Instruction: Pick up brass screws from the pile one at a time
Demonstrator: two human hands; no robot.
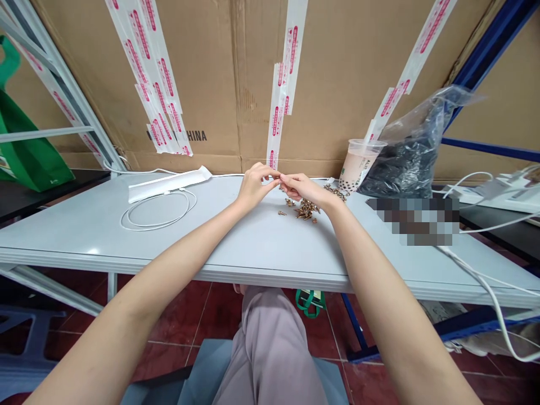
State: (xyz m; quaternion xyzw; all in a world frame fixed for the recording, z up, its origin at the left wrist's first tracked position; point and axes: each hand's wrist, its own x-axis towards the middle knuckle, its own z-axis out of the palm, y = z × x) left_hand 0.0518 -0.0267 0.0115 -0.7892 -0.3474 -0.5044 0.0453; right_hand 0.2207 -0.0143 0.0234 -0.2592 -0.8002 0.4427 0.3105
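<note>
Above the table, my left hand (255, 185) and my right hand (307, 190) meet at the fingertips. Both are closed in a pinch, and whatever lies between them is too small to make out. Under and beside my right hand lies a pile of small brass-coloured screws (307, 210), partly covered by that hand. One loose screw (282, 213) rests apart, to the left of the pile. More small metal pieces (337, 193) are scattered behind my right wrist.
A bubble tea cup (358, 166) stands at the back right, beside a clear plastic bag (405, 160) of dark material. To the left, a white strip-shaped object (169, 184) lies with a coiled white cable (158, 228). Cardboard (211, 84) backs the table (253, 247). White cables cross the right edge.
</note>
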